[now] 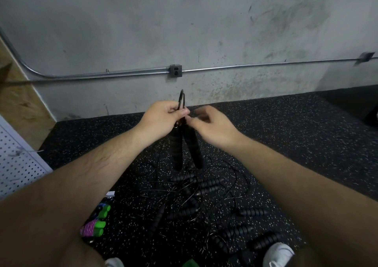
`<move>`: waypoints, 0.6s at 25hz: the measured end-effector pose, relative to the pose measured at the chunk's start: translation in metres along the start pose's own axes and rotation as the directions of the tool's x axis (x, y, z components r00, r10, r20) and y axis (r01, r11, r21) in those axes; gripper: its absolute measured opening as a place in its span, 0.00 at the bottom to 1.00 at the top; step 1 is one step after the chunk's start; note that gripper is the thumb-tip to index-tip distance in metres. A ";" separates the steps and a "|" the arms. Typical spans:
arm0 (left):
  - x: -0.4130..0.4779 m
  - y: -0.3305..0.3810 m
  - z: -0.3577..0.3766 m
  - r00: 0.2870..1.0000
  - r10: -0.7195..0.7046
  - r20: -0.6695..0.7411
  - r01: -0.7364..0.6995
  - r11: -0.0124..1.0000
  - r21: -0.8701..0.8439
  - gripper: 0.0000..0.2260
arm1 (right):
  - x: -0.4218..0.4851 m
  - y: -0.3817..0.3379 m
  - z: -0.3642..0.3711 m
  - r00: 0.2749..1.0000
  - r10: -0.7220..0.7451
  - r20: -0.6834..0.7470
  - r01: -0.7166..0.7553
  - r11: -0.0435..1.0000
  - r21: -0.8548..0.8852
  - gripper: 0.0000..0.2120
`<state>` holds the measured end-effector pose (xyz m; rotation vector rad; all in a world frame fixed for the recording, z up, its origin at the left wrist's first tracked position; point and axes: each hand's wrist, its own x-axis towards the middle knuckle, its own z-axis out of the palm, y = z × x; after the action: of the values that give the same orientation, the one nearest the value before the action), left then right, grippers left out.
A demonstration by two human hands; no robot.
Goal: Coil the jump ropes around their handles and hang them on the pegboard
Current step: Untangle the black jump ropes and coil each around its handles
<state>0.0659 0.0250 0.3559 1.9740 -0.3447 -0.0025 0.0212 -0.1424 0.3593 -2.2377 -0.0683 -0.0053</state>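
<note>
My left hand (161,116) grips the top of a black jump rope, holding its two foam handles (185,148) together so they hang downward, with a loop of thin cable (181,98) sticking up above my fingers. My right hand (210,124) is beside it, fingers curled and pinching the cable near the handle tops. Below on the floor lies a tangle of several more black jump ropes (204,203) with ribbed handles and thin loose cables. A white pegboard (18,162) shows at the left edge.
Coiled ropes with green handles and purple cord (95,223) lie on the speckled black rubber floor (286,144) at lower left. White shoes (278,252) show at the bottom. A grey concrete wall with conduit and an outlet box (175,70) stands ahead.
</note>
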 end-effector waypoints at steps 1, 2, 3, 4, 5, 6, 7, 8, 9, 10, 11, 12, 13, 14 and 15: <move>0.001 0.002 -0.002 0.999 -0.024 -0.032 0.023 0.999 -0.029 0.06 | -0.003 0.002 0.010 1.000 -0.001 0.009 0.002 0.998 -0.057 0.36; 0.002 0.004 -0.004 0.997 -0.050 -0.060 0.047 0.997 -0.056 0.06 | -0.006 0.004 0.020 1.000 0.001 -0.001 -0.001 0.993 -0.122 0.44; 0.003 0.006 -0.006 0.994 -0.070 -0.087 0.063 0.994 -0.084 0.07 | -0.009 0.006 0.029 1.000 -0.002 -0.024 -0.003 0.982 -0.191 0.51; 0.003 0.007 -0.008 0.990 -0.086 -0.111 0.073 0.991 -0.116 0.08 | -0.011 0.007 0.039 0.998 -0.006 -0.056 -0.008 0.968 -0.252 0.56; 0.002 0.009 -0.010 0.986 -0.102 -0.131 0.081 0.985 -0.153 0.08 | -0.014 0.007 0.047 0.996 -0.011 -0.090 -0.016 0.955 -0.297 0.59; 0.001 0.010 -0.011 0.982 -0.122 -0.145 0.092 0.977 -0.194 0.09 | -0.016 0.007 0.054 0.993 -0.015 -0.120 -0.025 0.943 -0.331 0.62; 0.000 0.012 -0.013 0.977 -0.146 -0.154 0.106 0.965 -0.242 0.09 | -0.018 0.007 0.062 0.989 -0.023 -0.145 -0.030 0.934 -0.355 0.63; -0.001 0.013 -0.015 0.973 -0.168 -0.158 0.117 0.950 -0.290 0.08 | -0.019 0.008 0.068 0.985 -0.036 -0.170 -0.030 0.930 -0.367 0.63; -0.002 0.014 -0.016 0.969 -0.189 -0.158 0.129 0.935 -0.329 0.08 | -0.018 0.009 0.073 0.980 -0.054 -0.194 -0.021 0.930 -0.366 0.62; -0.003 0.014 -0.017 0.965 -0.211 -0.158 0.142 0.921 -0.364 0.08 | -0.017 0.010 0.076 0.975 -0.076 -0.208 -0.002 0.937 -0.350 0.57; -0.004 0.015 -0.019 0.961 -0.225 -0.161 0.146 0.907 -0.395 0.08 | -0.015 0.010 0.076 0.974 -0.095 -0.207 0.023 0.946 -0.324 0.52; -0.004 0.013 -0.021 0.959 -0.232 -0.165 0.145 0.898 -0.416 0.07 | -0.014 0.009 0.074 0.976 -0.111 -0.190 0.050 0.952 -0.302 0.46; -0.005 0.012 -0.024 0.957 -0.238 -0.163 0.151 0.895 -0.420 0.08 | -0.012 0.007 0.070 0.979 -0.126 -0.162 0.073 0.951 -0.301 0.42; -0.006 0.011 -0.027 0.956 -0.246 -0.159 0.171 0.910 -0.378 0.09 | -0.011 0.005 0.065 0.980 -0.145 -0.133 0.096 0.942 -0.321 0.38; -0.007 0.009 -0.032 0.958 -0.237 -0.160 0.197 0.953 -0.231 0.12 | -0.010 0.003 0.059 0.981 -0.161 -0.110 0.113 0.928 -0.354 0.35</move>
<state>0.0619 0.0522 0.3764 1.7736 -0.0019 0.0036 0.0107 -0.0985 0.3207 -2.5742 -0.1605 -0.2670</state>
